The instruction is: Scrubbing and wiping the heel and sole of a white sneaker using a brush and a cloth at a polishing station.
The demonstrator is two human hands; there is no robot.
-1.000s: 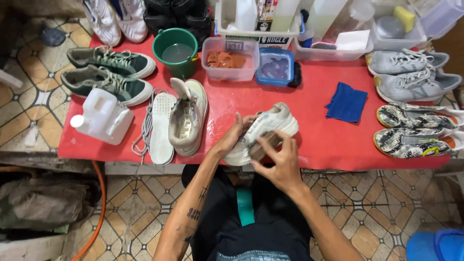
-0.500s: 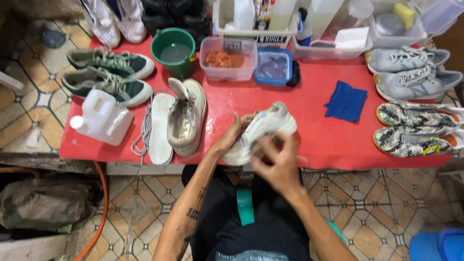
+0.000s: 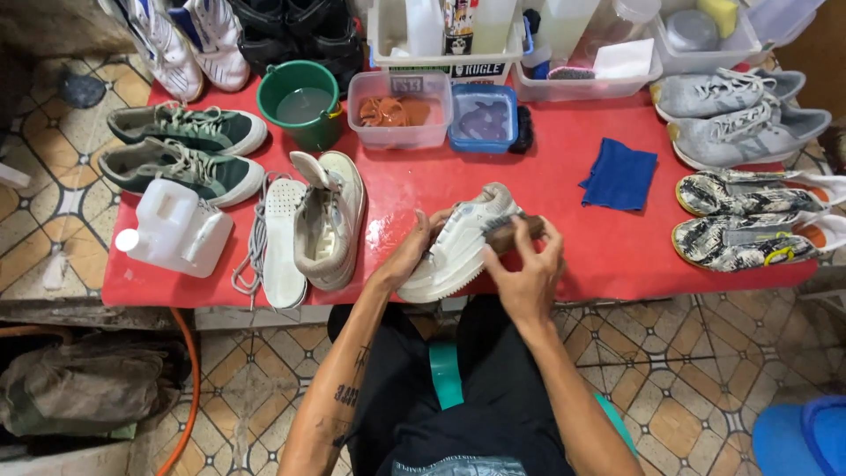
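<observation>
**Brushing a white sneaker at the near edge of the red worktop**

I am steadying a white sneaker with my left hand, fingers closed on its heel end, while my right hand is clamping a brown wooden brush against its upper. The shoe is lying tilted on the near middle of the glossy red worktop. Just to its left, a beige high-top is lying beside a perforated white insole and grey laces. Further left, a translucent white plastic jug is resting on its side. At the far side, a green bucket is holding water beside a clear tub with an orange cloth and a blue-rimmed tub. Behind them, a white crate is showing a black-and-white label strip. To the right, a folded blue cloth is lying flat.
</observation>
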